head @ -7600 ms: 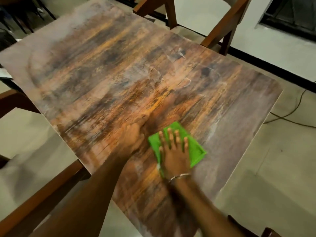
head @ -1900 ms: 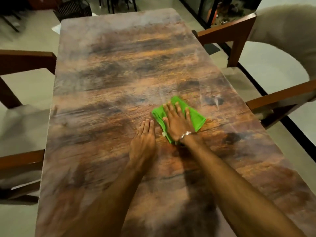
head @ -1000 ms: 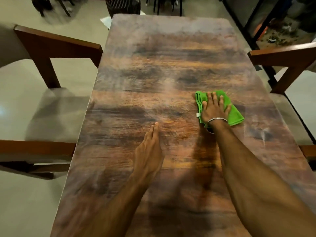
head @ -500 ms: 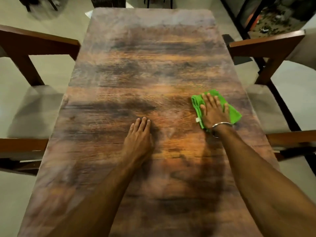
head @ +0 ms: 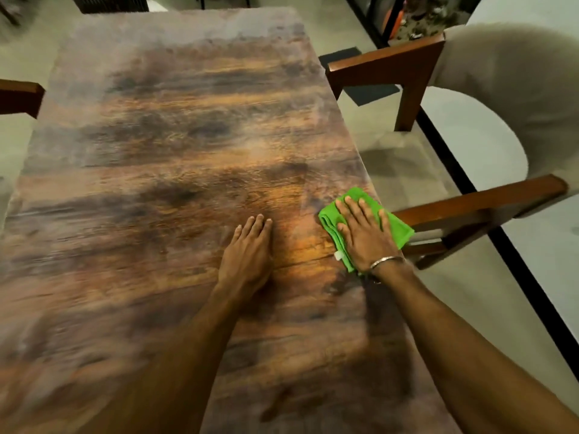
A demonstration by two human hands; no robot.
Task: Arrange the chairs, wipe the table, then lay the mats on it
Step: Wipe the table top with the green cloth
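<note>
A long wooden table (head: 163, 170) with dark streaked grain fills the view. A folded green cloth (head: 396, 228) lies at its right edge, partly hanging over it. My right hand (head: 365, 233) presses flat on the cloth with straight, spread fingers and a metal bangle at the wrist. My left hand (head: 249, 255) rests flat on the bare tabletop just left of the cloth, fingers together. A chair (head: 416, 67) with wooden arms and a pale padded back stands against the table's right side. No mats are in view.
The wooden arm of another chair (head: 20, 95) shows at the left edge. A dark basket-like object (head: 109, 3) sits past the table's far end. A black strip (head: 488, 214) runs along the pale floor on the right.
My right hand has slid the green cloth rightward to the table's right edge. My left hand stays flat on the table. The view has turned toward the right chair.
</note>
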